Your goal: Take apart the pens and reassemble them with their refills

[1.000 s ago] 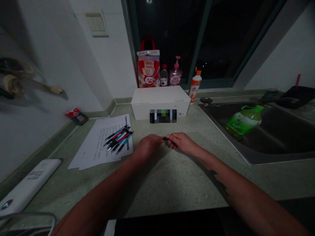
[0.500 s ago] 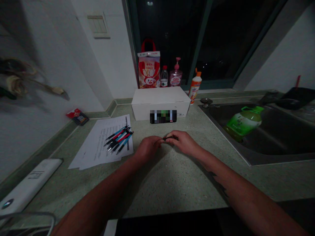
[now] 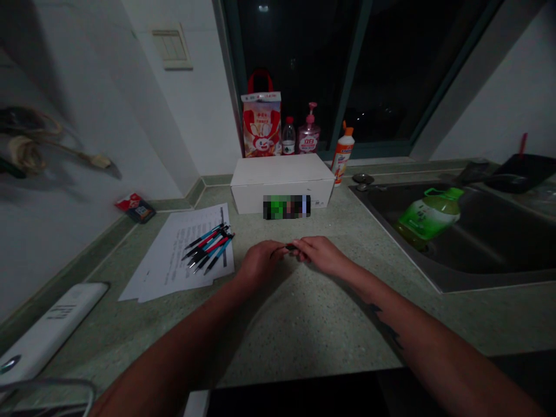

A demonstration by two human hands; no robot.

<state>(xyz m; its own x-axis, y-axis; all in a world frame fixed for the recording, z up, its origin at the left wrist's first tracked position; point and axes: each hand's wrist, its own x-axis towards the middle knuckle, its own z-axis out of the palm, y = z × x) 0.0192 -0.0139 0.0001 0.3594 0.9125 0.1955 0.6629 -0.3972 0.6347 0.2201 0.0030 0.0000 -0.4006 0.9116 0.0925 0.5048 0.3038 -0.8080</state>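
Head view: the left hand (image 3: 259,262) and the right hand (image 3: 322,252) are meeting over the speckled countertop (image 3: 304,324), and clock directions are running from that meeting point.
Left hand: narrowing into a pinch, with thumb and forefinger holding the 9 o'clock end of a slim dark piece (image 3: 291,247).
Right hand: pinching the 3 o'clock end of the same piece, the other fingers curling beneath.
Slim dark piece: sitting between the two pinches, mostly hiding behind fingers; it may be part of a pen, but too little is showing to tell.
Right fingers: half a second ago they were stretching farther over the piece; now they are curling back, and a thin dark line is showing along the left thumb.
Grip: apparently being reset rather than released, so the handling seems to be continuing with both ends under control.
Pens (image 3: 209,248): lying piled at 9 o'clock on printed sheets (image 3: 169,255), staying untouched.
Smartphone (image 3: 286,207): apparently leaning against the white carton (image 3: 282,169) at 12 o'clock.
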